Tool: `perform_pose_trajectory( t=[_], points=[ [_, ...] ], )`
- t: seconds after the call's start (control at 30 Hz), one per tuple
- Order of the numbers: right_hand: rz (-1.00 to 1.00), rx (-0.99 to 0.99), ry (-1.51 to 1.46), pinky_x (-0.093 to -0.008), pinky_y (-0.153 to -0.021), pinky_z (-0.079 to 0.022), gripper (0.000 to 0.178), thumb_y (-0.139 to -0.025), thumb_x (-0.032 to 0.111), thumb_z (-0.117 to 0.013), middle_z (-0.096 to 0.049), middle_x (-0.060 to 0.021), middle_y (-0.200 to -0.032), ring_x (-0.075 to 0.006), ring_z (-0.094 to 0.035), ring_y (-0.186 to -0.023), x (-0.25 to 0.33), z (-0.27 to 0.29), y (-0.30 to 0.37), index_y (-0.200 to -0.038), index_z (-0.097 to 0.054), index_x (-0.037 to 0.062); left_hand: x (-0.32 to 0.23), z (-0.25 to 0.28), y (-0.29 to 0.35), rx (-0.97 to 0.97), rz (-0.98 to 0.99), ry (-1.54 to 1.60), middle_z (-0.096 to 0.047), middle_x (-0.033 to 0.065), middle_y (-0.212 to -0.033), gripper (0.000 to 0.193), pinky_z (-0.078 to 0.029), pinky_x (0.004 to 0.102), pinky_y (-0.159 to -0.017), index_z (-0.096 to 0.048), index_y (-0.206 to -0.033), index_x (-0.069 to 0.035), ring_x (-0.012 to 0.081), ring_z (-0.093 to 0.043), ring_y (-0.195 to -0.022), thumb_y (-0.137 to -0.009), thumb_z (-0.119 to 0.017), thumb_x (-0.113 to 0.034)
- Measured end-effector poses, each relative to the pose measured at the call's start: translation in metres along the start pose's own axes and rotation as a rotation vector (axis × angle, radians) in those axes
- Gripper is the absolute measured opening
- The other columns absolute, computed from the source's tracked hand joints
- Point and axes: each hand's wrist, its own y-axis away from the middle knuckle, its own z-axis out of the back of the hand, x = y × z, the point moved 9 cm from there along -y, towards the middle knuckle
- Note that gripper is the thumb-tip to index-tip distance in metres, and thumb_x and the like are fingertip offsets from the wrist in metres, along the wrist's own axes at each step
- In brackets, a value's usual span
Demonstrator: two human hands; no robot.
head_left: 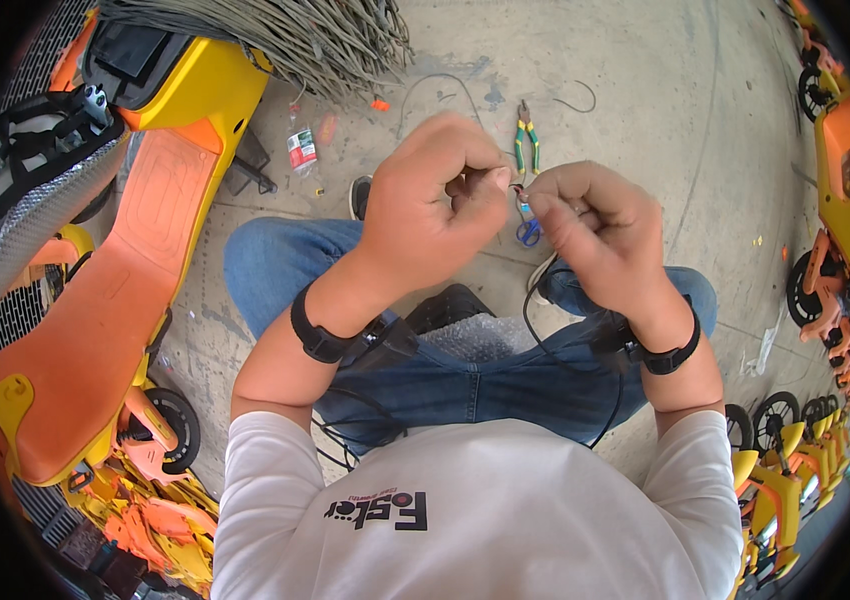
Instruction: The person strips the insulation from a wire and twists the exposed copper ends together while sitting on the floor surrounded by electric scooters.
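Both hands are raised in front of me with the fingertips nearly meeting. My left hand point(435, 205) is closed, thumb pressed against the index finger; whatever it pinches is too small to make out. My right hand point(600, 225) is also closed in a pinch. At its fingertips shows a thin dark wire-like piece point(517, 187), mostly hidden by the fingers. On the floor just beyond lie pliers point(534, 150) with green and yellow handles. Below the gap between my hands, blue-handled scissors point(529, 234) show in part.
A thick bundle of grey cables point(295, 40) lies at the far left. Near it are a clear plastic wrapper point(302, 150) and a loose wire piece point(577, 100). An orange and yellow scooter point(95, 300) stands close on my left; several more scooters point(785, 480) line the right.
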Motion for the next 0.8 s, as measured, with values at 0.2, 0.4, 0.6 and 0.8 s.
perform_pose_trajectory(
  t=[0.2,0.4,0.6,0.8],
  points=[
    [-0.188,-0.028,-0.419,-0.0183,-0.052,-0.033,0.008,-0.091,0.008,-0.063,-0.058,0.0054,-0.073,-0.0001,-0.041,-0.060,-0.017,0.005,-0.005,-0.094,-0.065,0.0008,0.014,-0.024,0.009,0.138,0.329,0.318,-0.061,0.0025,-0.090,0.016,-0.042,0.0197,-0.056,-0.062,-0.106,0.000,0.0047,-0.052,-0.066,-0.092,-0.062,-0.009],
    [-0.074,-0.130,-0.159,-0.0191,-0.052,-0.035,0.010,-0.091,0.009,-0.062,-0.055,0.0060,-0.070,-0.0003,-0.041,-0.060,-0.013,0.011,-0.005,-0.094,-0.065,0.0007,0.009,-0.008,0.002,0.139,0.280,-0.045,-0.060,-0.0022,-0.072,0.013,-0.041,0.0209,-0.054,-0.064,-0.099,-0.001,0.0041,-0.053,-0.063,-0.094,-0.062,-0.013],
    [0.109,-0.100,0.123,-0.0218,-0.050,-0.036,0.006,-0.086,0.004,-0.064,-0.051,-0.0006,-0.065,-0.0050,-0.043,-0.056,-0.004,0.014,-0.010,-0.092,-0.066,0.0024,0.008,-0.013,0.002,0.184,0.245,-0.109,-0.058,0.0016,-0.066,0.016,-0.042,0.0230,-0.054,-0.064,-0.098,-0.001,0.0063,-0.053,-0.060,-0.096,-0.058,-0.015],
    [0.469,-0.074,0.281,-0.0249,-0.050,-0.036,0.006,-0.083,0.003,-0.065,-0.050,-0.0030,-0.068,-0.0084,-0.043,-0.056,0.024,0.008,-0.008,-0.089,-0.065,0.0035,0.012,-0.016,0.004,0.243,0.296,-0.107,-0.057,0.0029,-0.066,0.018,-0.043,0.0245,-0.056,-0.063,-0.099,0.000,0.0081,-0.053,-0.060,-0.096,-0.057,-0.017]
  ],
)
